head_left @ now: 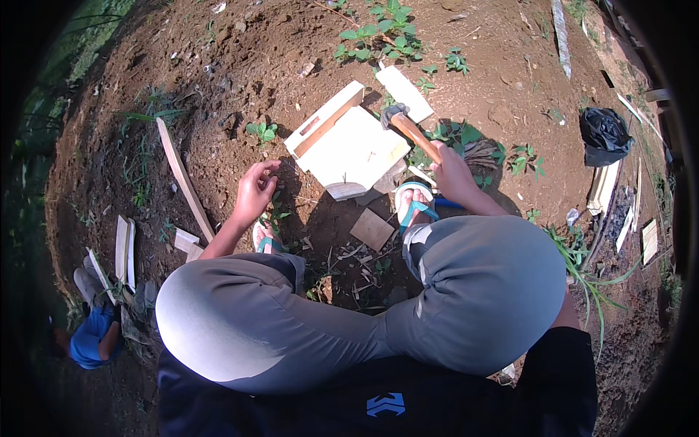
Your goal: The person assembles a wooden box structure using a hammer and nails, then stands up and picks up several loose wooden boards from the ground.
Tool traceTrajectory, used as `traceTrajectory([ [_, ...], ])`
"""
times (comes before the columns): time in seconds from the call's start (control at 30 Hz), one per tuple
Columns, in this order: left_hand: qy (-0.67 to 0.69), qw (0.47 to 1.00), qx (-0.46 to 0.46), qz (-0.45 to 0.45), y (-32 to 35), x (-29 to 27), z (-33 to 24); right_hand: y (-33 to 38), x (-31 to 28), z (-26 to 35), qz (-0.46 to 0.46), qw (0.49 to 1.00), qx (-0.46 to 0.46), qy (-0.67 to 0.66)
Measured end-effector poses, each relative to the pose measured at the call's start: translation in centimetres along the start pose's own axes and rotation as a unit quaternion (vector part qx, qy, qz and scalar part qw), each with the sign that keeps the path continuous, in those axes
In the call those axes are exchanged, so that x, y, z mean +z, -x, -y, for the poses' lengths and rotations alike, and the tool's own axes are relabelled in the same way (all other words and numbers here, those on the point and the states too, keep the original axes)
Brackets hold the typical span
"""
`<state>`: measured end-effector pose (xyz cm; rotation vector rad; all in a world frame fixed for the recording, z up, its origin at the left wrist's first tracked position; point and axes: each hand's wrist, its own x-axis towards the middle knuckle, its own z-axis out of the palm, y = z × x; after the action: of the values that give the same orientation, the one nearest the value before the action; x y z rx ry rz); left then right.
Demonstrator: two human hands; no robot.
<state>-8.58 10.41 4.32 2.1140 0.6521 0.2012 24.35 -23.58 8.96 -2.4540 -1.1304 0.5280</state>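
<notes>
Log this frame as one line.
right hand: grips hammer | left hand: empty, fingers curled | white box: on soil between

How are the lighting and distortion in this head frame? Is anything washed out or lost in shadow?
Head view: hard sunlight; white board and left knee nearly washed out. Deep shadow under the legs, dark fisheye rim, edges bent. Right hand holding the hammer and left hand are sharp.

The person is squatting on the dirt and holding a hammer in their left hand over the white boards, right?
Not quite. The head view shows the hammer in the right hand, not the left. The left hand holds no tool; its fingers are curled beside the white boards. The rest is right: the person squats on bare dirt.
</notes>
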Motion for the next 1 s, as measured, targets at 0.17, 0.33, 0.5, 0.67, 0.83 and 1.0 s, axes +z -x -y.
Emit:
traceTrajectory([
  [0.17,-0.019,0.998,-0.022,0.052,1.8,-2.0,0.0,-2.7,5.7,-1.2,-0.048,0.998,0.026,-0.023],
  [0.33,0.021,0.993,-0.116,0.007,3.0,-0.1,-1.4,-3.2,1.4,3.8,-0.009,0.978,-0.204,0.045],
  [0.5,0.088,0.990,-0.107,-0.031,2.0,4.0,-0.2,-7.4,2.0,2.9,0.114,0.893,-0.411,0.142],
  [0.67,0.031,0.998,-0.043,-0.027,0.9,3.7,-2.1,-9.3,1.7,4.6,0.190,0.861,-0.419,0.217],
  [0.83,0.098,0.994,-0.025,-0.044,-0.5,6.3,-1.4,-5.0,6.1,8.2,0.112,0.882,-0.395,0.230],
  [1.0,0.176,0.980,-0.060,-0.074,-0.1,6.3,-0.8,-3.8,7.8,8.0,0.047,0.913,-0.393,0.099],
])
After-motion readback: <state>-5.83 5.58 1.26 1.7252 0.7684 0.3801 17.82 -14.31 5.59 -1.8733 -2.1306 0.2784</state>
